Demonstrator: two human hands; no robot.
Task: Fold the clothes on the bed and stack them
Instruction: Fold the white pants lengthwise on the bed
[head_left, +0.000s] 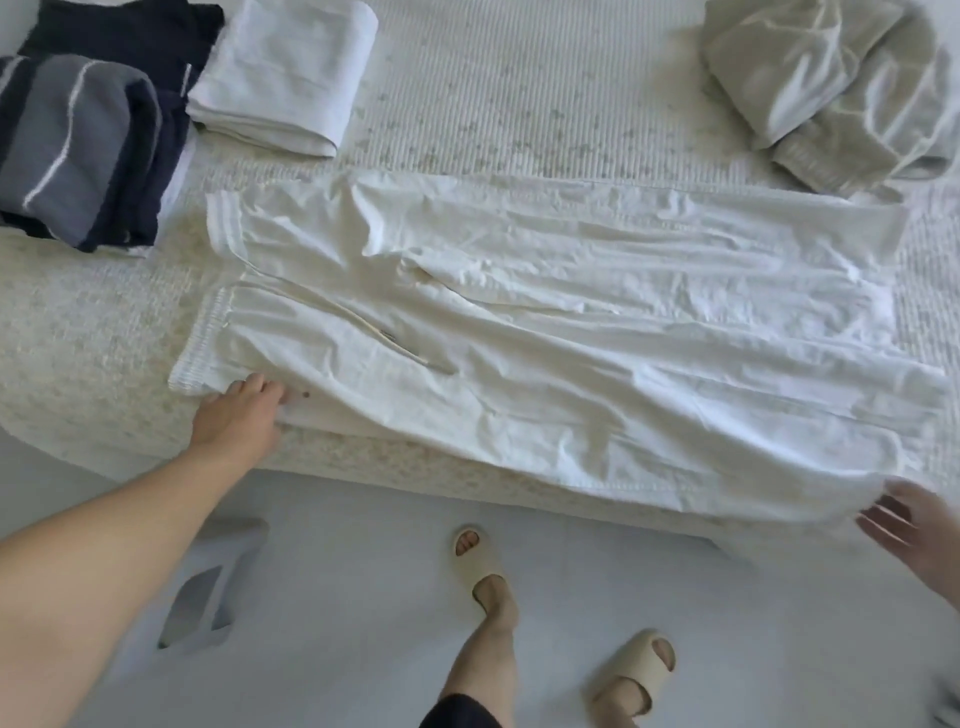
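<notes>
I see creased white trousers spread flat on the bed; left hand fingers press the waistband, right hand fingers spread at the hem.

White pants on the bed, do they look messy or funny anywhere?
A bit. The white pants lie wrinkled, with the near leg hanging over the bed edge by the right hand. The beige clothes at the far right sit crumpled, unfolded.

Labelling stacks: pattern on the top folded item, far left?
Grey and navy bands with thin white stripes on the folded item; head view, the only one.
</notes>
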